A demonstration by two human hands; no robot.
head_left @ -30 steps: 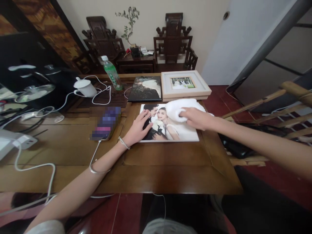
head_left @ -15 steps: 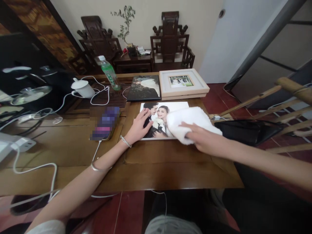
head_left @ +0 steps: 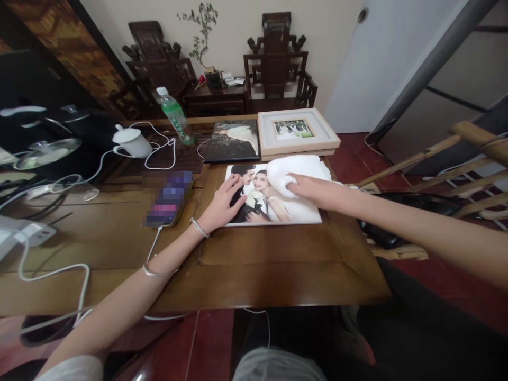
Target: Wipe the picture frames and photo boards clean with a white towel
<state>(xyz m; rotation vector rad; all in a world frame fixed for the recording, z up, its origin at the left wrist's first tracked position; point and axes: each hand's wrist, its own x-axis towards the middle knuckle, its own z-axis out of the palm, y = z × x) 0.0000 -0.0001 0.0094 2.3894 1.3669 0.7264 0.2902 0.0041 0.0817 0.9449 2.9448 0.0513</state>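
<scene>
A photo panel (head_left: 278,216) with a couple's portrait lies flat on the wooden table (head_left: 270,286). My left hand (head_left: 225,203) rests on the panel's left side, fingers spread. Bunched in my right hand (head_left: 304,188) is a white towel (head_left: 313,165), pressed over the panel's upper right part and covering that corner. Just behind the panel are a dark photo panel (head_left: 230,151) showing a white dress and a pale wooden picture frame (head_left: 327,127) with a small photo in it.
Left of my hand lies a phone (head_left: 169,201) on a charging cable. Farther back stand a green-labelled bottle (head_left: 177,119) and a white lidded cup (head_left: 133,143). White cables run across the table's left side near a power strip (head_left: 27,231). A wooden chair (head_left: 476,137) is at the right.
My right hand has moved the towel up and away from me over the panel, uncovering its lower right corner. My left hand stays on the panel's left side.
</scene>
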